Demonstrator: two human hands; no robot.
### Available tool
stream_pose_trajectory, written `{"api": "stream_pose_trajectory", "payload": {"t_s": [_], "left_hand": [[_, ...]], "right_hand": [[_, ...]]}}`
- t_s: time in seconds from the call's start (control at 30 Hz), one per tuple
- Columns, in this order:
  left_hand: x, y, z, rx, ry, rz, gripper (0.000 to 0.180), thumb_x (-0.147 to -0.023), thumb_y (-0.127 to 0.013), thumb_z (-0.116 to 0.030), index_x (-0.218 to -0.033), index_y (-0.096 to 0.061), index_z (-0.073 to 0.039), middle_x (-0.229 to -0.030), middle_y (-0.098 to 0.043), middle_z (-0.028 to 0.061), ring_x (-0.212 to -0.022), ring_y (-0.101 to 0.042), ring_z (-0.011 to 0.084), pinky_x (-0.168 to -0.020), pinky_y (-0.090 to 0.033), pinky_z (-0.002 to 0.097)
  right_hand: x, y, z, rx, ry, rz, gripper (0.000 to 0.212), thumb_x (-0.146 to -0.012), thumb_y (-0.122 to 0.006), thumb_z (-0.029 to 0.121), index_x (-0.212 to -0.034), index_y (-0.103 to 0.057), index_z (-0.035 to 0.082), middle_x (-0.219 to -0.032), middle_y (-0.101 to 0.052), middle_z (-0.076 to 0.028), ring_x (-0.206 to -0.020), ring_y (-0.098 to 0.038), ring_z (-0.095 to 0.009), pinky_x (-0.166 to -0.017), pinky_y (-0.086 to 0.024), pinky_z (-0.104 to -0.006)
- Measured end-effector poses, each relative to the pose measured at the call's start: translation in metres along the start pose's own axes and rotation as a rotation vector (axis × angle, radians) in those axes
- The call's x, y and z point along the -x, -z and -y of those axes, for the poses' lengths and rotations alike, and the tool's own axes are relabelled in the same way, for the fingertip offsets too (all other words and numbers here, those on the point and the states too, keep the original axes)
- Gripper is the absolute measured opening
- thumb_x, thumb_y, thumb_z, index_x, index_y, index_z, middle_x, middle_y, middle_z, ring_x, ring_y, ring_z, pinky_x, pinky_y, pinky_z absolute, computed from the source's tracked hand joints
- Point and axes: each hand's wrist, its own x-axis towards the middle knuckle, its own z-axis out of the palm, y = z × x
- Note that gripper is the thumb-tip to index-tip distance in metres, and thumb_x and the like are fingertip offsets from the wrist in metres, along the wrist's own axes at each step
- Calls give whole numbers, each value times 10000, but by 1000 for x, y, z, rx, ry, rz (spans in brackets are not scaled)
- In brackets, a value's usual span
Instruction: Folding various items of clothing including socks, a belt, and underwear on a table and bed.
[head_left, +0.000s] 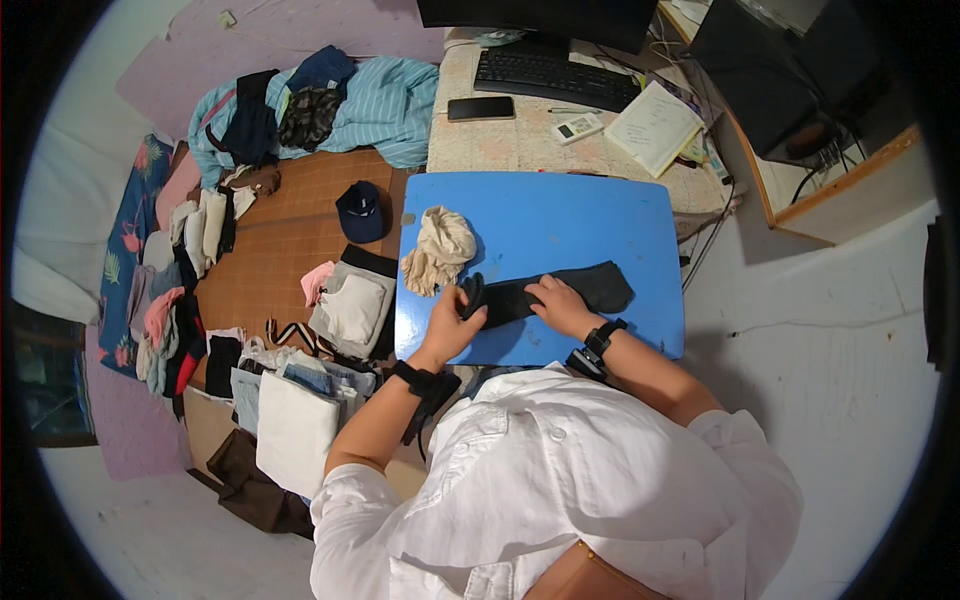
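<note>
A narrow strip of black folded cloth (598,287), its exact kind hard to make out, lies across the blue table (560,220). At its left end the cloth is turned up, and my left hand (452,325) grips it there with closed fingers. My right hand (562,308) rests over the middle of the strip, fingers bent and pressed onto the cloth. The strip's right end lies flat, beyond my right hand. Just past my left hand sits a crumpled beige cloth (440,248). Each wrist wears a black band with a small device.
Left of the table, a brown mat (290,220) bears a dark cap (361,211), a folded white garment (352,312) and rows of folded clothes (208,235). A white folded stack (297,432) stands nearer me. Behind are a keyboard (555,82), phone (480,108) and open notebook (655,130).
</note>
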Motion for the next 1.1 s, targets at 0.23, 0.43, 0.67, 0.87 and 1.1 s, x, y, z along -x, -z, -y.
{"api": "stream_pose_trajectory", "payload": {"t_s": [0.23, 0.43, 0.67, 0.87, 1.1], "left_hand": [[-26, -38, -38, 83, -51, 191, 299, -741, -650, -127, -791, -364, -56, -650, -413, 14, -577, -391, 72, -485, -343, 225], [-30, -63, -51, 119, -115, 493, 257, -787, -615, -62, -938, -410, -34, -789, -500, 30, -712, -500, 82, -629, -428, 223], [-29, -50, -31, 164, -25, 649, 334, -773, -605, -33, -1081, -476, -47, -971, -527, 57, -870, -532, 135, -760, -430, 263], [-51, -31, -14, -93, -383, 479, 631, -677, -716, -172, -1229, -421, -89, -1157, -477, 109, -1087, -440, 221, -903, -359, 344], [-66, -81, -14, 49, 1, 1066, 591, -658, -722, -216, -1179, -491, -61, -1173, -461, 154, -1144, -373, 264, -954, -318, 355]], "right_hand": [[0, 28, -3, -454, -154, 169, 379, -823, -543, 164, -1182, -484, 61, -1024, -503, -86, -932, -507, -223, -816, -411, -306], [21, 71, 10, -1715, -476, 134, 316, -889, -484, 229, -1139, -492, 37, -970, -561, -45, -902, -517, -133, -777, -435, -283], [43, 64, -7, -1166, -484, -12, 300, -794, -596, 111, -1060, -539, -17, -1002, -576, -51, -900, -525, -138, -802, -425, -271], [58, 97, -14, -1328, -462, 96, 321, -770, -589, 52, -1073, -532, -34, -1010, -575, -43, -902, -528, -131, -824, -414, -254], [56, 108, -23, -1071, -401, 164, 241, -738, -553, 61, -966, -581, -11, -893, -594, -23, -806, -508, -110, -743, -416, -244]]}}
